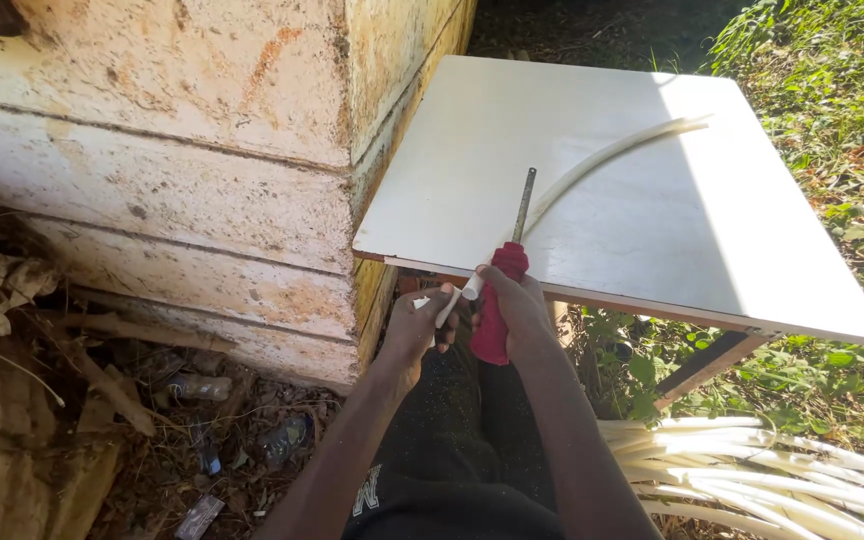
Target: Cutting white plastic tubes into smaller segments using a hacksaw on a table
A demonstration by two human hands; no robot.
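Your right hand [522,310] grips a red-handled screwdriver [503,290] — shaft on the white board [652,220]. Your left hand [417,325] pinches the near end of the white peeled cane strip [592,160] — it curves far-right across the board.

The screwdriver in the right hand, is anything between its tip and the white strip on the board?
Nothing visible. The right hand grips the red-handled screwdriver, whose shaft lies against the white strip on the white board. The left hand holds the strip's near end.

Ahead of the fingers [452,296] the white board [652,200] lies open; the block wall [202,180] closes their left.
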